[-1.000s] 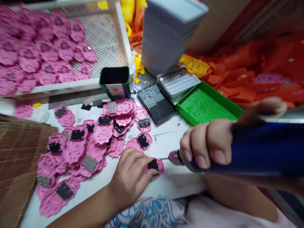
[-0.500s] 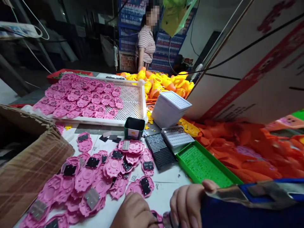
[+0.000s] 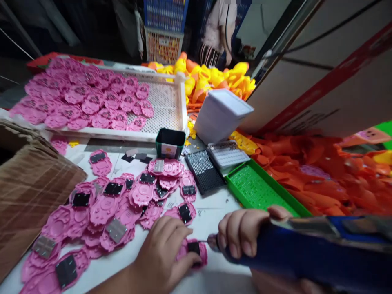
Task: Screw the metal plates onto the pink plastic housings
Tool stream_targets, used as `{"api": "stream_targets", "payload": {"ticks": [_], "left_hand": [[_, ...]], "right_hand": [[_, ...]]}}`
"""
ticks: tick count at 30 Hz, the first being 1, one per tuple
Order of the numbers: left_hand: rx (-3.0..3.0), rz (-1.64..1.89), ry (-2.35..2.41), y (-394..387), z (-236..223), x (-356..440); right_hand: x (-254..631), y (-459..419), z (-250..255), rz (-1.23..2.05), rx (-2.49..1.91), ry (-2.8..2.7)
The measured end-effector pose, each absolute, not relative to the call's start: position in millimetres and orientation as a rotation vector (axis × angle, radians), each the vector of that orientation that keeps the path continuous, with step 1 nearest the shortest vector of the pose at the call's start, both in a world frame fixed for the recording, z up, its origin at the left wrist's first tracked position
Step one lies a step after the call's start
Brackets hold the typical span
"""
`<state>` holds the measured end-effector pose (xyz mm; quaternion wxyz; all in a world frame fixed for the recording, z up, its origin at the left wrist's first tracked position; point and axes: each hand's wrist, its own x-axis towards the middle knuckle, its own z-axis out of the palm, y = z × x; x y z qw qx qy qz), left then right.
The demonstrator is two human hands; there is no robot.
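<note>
"If we take the green cup as our landmark, what lies around it?"

"The tabletop runs under everything. Beyond the cup and to its left sits the white tray, mostly filled with pink pieces; nearer and left is a loose pink pile."

"And the hands?"

"Nearer and right of the cup, the right hand is wrapped around a blue driver. The left hand, on the cup's near side, pins one pink part with fingers and thumb, its black plate uppermost."

"Which step is that?"

"Screwing the plate down, I'd judge. The bit points at the part's right edge; I can't tell whether it touches, nor see a screw there."

"What does the move call for?"

"A firm pinch, fingertips clear of the bit, and the driver squared to the plate before pressing; slanted, it could slip."
</note>
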<state>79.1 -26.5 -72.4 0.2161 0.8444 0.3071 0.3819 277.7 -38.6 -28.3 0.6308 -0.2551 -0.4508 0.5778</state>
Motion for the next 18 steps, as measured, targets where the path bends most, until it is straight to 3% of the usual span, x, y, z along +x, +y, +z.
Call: {"api": "stream_targets", "payload": {"ticks": [3,18], "left_hand": [[2.325,0.984,0.853,-25.4,-69.7,78.7],[2.415,0.582,0.68,-29.9,-75.6,80.5]], "right_hand": [[281.2,-47.6,-18.6,1.205,-0.594,-0.983],[288.8,-49.7,-3.6,1.224,-0.801,-0.968]]}}
